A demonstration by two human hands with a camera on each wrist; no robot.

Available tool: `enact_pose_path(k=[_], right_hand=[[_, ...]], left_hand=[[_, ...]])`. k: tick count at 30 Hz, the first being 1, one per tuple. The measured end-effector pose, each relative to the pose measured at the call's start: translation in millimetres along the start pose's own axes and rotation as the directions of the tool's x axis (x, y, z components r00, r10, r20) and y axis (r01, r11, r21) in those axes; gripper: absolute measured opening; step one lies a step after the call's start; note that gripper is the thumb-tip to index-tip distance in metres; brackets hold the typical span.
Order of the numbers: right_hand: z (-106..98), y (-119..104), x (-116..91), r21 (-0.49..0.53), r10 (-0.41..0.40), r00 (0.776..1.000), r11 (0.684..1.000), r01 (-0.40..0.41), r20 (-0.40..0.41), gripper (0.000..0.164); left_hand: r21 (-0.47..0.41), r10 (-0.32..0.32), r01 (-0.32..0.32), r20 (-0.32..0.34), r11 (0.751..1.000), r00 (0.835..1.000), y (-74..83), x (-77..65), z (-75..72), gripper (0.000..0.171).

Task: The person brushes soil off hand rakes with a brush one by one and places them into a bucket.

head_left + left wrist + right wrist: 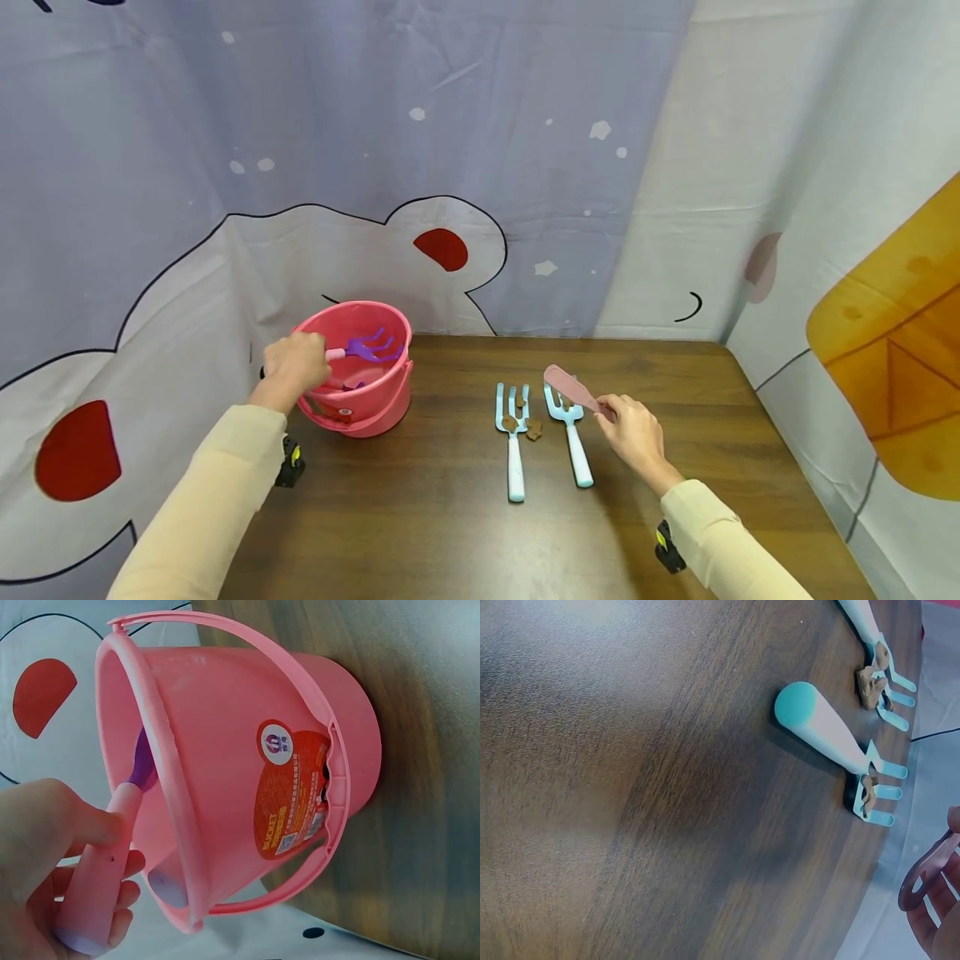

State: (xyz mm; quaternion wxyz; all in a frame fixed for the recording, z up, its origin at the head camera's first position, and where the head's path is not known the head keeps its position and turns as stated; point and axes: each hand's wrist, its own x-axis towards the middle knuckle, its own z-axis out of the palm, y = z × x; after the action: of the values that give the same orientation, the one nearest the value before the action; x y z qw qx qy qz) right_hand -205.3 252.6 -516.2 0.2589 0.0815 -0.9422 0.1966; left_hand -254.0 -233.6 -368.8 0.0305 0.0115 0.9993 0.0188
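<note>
My left hand grips the pink handle of a toy rake, whose purple tines hang inside the mouth of a pink bucket. Another pink-handled tool leans inside the bucket, most of it hidden. In the head view my right hand pinches a pink spatula with a flat rounded blade. That blade is held above the tines of the right blue-and-white toy fork. A matching left fork lies beside it. Brown lumps lie on and between the forks.
A brown wooden table carries the bucket and forks. Printed cloth hangs along the table's back edge, and more cloth borders its right side. The bucket's pink carrying handle is folded down against its side.
</note>
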Motion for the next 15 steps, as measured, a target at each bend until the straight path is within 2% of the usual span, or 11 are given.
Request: enact_pose_path(k=[9, 15], right_hand=[[-1.7, 4.3, -3.3, -0.009, 0.016, 1.0, 1.0, -0.016, 0.007, 0.021], [-2.9, 6.6, -4.9, -0.016, 0.033, 0.999, 0.999, -0.033, 0.023, 0.021]], left_hand=[[0.002, 0.005, -0.005, 0.014, 1.0, 1.0, 5.3, 4.9, 7.1, 0.02], [0.003, 0.009, -0.009, -0.026, 1.0, 1.0, 9.1, 6.8, 13.3, 0.019]])
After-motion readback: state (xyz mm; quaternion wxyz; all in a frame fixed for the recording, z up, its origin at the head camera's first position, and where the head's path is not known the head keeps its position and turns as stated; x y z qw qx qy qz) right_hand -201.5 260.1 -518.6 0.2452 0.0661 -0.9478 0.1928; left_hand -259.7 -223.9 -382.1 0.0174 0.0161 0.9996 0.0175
